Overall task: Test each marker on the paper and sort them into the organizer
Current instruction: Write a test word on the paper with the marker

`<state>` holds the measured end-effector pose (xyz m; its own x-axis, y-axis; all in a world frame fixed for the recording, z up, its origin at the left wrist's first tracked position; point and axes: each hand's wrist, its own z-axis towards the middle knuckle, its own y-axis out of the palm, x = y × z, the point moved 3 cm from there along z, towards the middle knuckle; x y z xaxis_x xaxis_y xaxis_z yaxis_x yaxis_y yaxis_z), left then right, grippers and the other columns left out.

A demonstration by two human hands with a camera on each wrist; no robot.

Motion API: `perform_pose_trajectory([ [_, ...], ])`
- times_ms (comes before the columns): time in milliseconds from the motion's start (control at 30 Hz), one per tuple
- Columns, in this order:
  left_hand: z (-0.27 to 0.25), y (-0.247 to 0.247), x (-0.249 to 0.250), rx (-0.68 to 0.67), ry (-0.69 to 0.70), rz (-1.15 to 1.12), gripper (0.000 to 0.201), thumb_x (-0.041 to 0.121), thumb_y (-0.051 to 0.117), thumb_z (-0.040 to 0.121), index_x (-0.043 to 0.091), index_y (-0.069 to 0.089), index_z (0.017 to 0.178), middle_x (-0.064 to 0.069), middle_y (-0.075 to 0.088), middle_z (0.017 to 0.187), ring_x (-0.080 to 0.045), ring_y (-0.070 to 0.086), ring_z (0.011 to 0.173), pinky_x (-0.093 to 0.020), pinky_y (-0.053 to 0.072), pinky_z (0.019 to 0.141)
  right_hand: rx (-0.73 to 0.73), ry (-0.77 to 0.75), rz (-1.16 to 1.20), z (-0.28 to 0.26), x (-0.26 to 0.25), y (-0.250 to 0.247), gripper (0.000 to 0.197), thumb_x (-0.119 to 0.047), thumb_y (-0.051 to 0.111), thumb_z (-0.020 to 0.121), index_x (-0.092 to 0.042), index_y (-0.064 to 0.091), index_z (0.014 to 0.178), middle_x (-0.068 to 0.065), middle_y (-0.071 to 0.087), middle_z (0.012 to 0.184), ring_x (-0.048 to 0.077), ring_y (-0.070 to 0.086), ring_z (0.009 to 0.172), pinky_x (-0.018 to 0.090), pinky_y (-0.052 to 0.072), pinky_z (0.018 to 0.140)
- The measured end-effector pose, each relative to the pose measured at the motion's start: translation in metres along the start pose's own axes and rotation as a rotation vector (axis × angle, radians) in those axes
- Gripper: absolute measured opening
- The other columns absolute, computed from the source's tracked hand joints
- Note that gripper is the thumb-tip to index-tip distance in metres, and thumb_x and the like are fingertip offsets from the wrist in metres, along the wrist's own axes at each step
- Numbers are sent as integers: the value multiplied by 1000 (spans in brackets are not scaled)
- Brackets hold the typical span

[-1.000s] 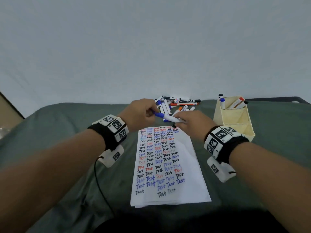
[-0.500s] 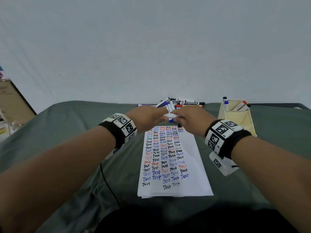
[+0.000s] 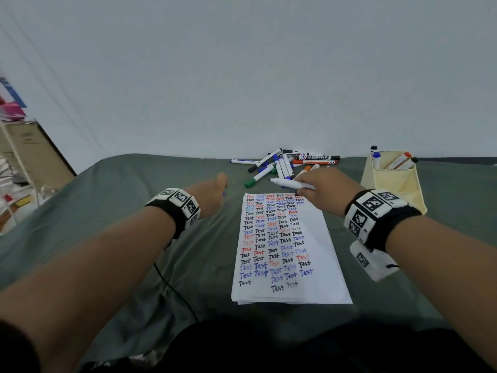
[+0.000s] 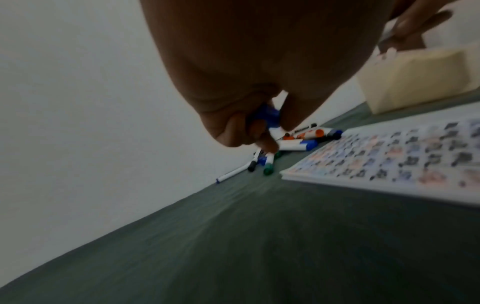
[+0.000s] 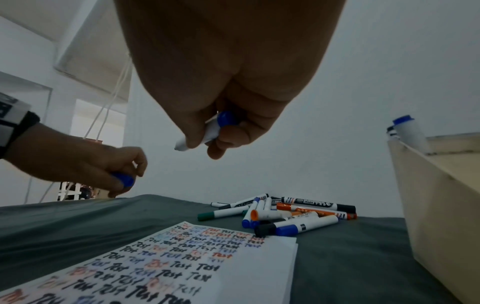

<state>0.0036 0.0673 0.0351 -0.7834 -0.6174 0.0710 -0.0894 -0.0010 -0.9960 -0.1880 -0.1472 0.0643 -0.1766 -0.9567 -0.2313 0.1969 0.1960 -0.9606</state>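
The right hand hovers just above the top edge of the paper, fingers curled around a white marker with a blue end. The marker is uncapped and its bare tip points to the left. The left hand is off to the left of the paper, low over the green cloth. Its fingers are pinched around the blue cap, seen best in the right wrist view.

The paper lies flat on the cloth-covered bench, in front of the person. Rows of the word "Test" in black, blue and red fill most of it, with white space left at the bottom and along the right side.

Beyond the paper, against the wall, lies a loose pile of markers with blue, black, green and orange caps. To the right of the right hand stands the cream organizer. A few markers stand in its far compartments, while the nearer ones look empty.

The step in hand appears to be testing: the cap is off and the marker is ready to write. The next move calls for bringing the tip down onto a blank patch of paper, then recapping with the left hand and dropping the marker into the organizer.
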Motion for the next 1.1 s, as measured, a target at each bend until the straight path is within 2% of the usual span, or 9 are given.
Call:
perform_pose_trajectory([
  [133,0,14,-33,-104,-66,165,16,3,51,92,11,55,106,-13,66,105,-29,60,87,-31,40,71,1,34,-3,-1,7,11,22,-32,55,102,-15,69,106,3,68,94,16,55,78,25,30,58],
  [267,6,28,-55,-174,-103,234,25,6,59,93,15,67,115,-7,66,120,-27,61,109,-25,41,79,4,34,30,-1,7,20,21,-32,57,102,-16,70,107,1,69,92,14,54,77,20,30,57],
  [400,9,39,-62,-150,-123,229,34,11,62,93,19,63,125,-6,64,125,-26,59,115,-26,41,83,-4,54,73,-1,5,29,24,-32,59,101,-20,69,119,0,70,102,16,57,87,27,37,66],
  [567,10,48,-65,-143,-163,185,43,20,68,91,22,56,132,-3,64,124,-25,58,115,-26,39,82,-24,75,109,0,4,43,26,-31,59,101,-21,69,123,-4,64,93,15,55,83,27,35,65],
  [667,12,50,-65,-175,-188,165,45,26,69,90,22,56,133,-3,63,127,-24,57,118,-24,36,82,-21,97,158,-1,8,46,33,-29,59,101,-23,63,133,-1,70,108,14,55,87,27,39,73],
  [733,15,48,-63,-176,-218,129,51,32,68,91,20,53,138,-3,61,133,-24,56,123,-26,41,93,-3,114,220,-2,12,47,41,-26,58,102,-29,55,142,-2,67,117,12,54,87,26,41,76],
  [800,20,44,-55,-150,-216,101,58,42,64,94,20,47,145,-5,54,144,-26,51,132,-35,40,108,42,151,321,-2,16,45,40,-23,54,103,-33,55,142,-6,61,117,9,56,77,25,46,71],
  [900,28,40,-29,-100,-108,117,68,59,56,94,23,41,150,-7,45,152,-29,43,138,-45,36,114,131,265,534,-2,23,42,32,-19,49,104,-30,65,130,-4,66,105,12,64,58,17,50,48],
  [1100,43,55,40,-159,43,-1,88,80,48,84,35,26,156,-4,19,166,-28,18,152,-53,22,120,279,512,1216,-1,36,38,51,4,36,95,-21,71,122,22,67,103,26,66,67,32,59,60],
])
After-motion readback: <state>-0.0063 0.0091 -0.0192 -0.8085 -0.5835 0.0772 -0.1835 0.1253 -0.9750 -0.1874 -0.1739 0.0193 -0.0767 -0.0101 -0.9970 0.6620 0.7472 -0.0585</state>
